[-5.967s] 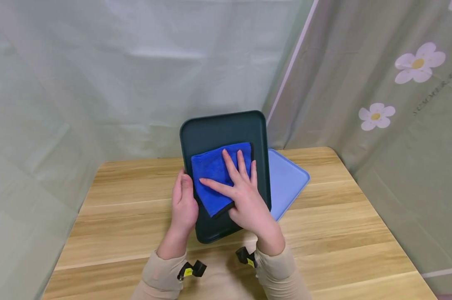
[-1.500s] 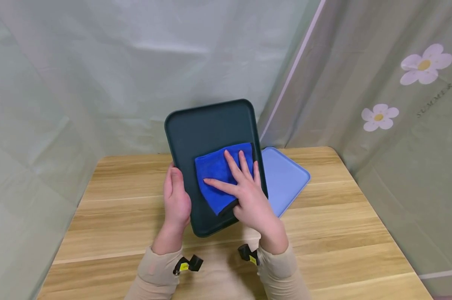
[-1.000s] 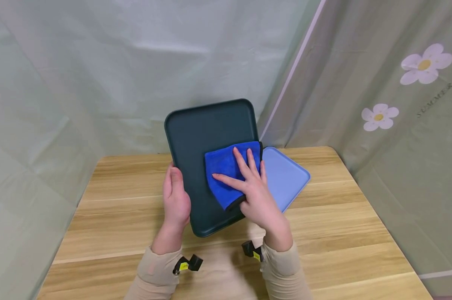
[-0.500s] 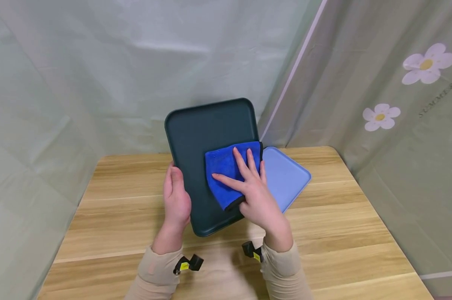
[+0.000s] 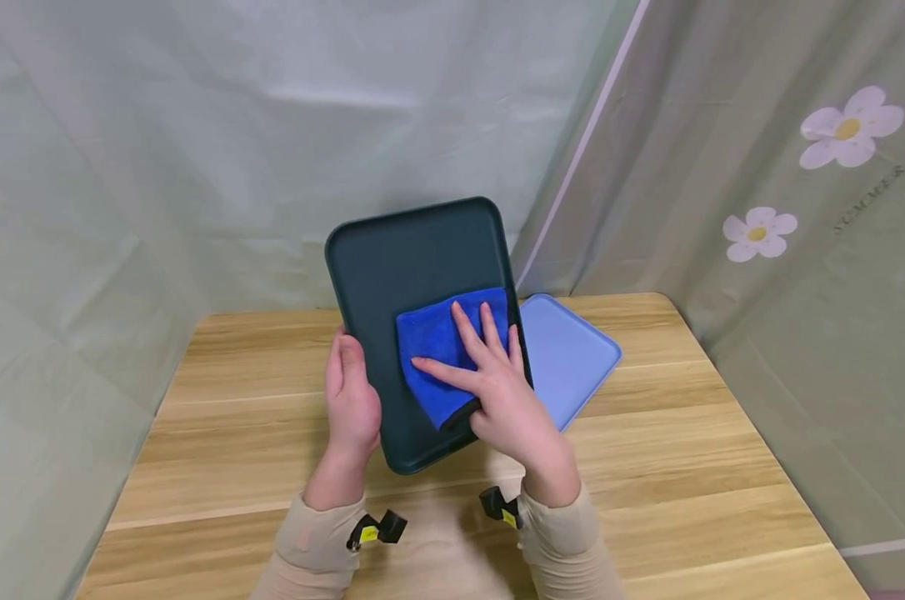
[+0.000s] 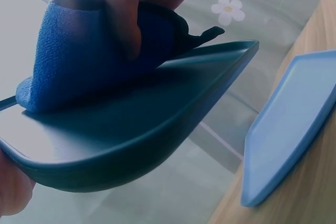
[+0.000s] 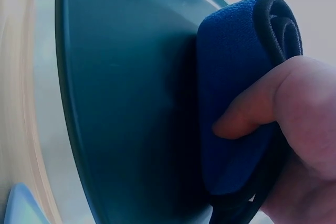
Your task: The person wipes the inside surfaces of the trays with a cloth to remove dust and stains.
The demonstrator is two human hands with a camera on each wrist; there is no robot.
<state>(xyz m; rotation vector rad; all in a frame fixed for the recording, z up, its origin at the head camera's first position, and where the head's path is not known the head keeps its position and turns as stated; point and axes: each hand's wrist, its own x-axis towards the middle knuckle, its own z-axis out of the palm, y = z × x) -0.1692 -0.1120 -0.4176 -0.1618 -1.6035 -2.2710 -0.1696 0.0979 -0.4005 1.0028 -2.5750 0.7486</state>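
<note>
A dark green rectangular tray [image 5: 422, 258] is held up, tilted, over the table in the head view. My left hand [image 5: 353, 404] grips its left edge, thumb at the rim; its other fingers are mostly hidden behind. A folded blue cloth [image 5: 432, 337] with black edging lies against the tray's inner face. My right hand [image 5: 501, 392] has its fingers spread on top of the cloth. In the right wrist view the thumb [image 7: 247, 114] presses the side of the folded cloth [image 7: 231, 45], pinching it. The left wrist view shows the cloth [image 6: 79, 51] touching the tray [image 6: 136, 114].
A light blue tray [image 5: 572, 358] lies on the wooden table [image 5: 692, 467] behind and right of the green one, partly covered by it. Pale curtains [image 5: 310, 125] with printed flowers hang around the table's back and sides. Both wrists carry small black cameras [image 5: 391, 527].
Over the last half second my right hand slides the cloth left and slightly down across the green tray. Compared with six seconds ago, the tray stands further left and a little higher.
</note>
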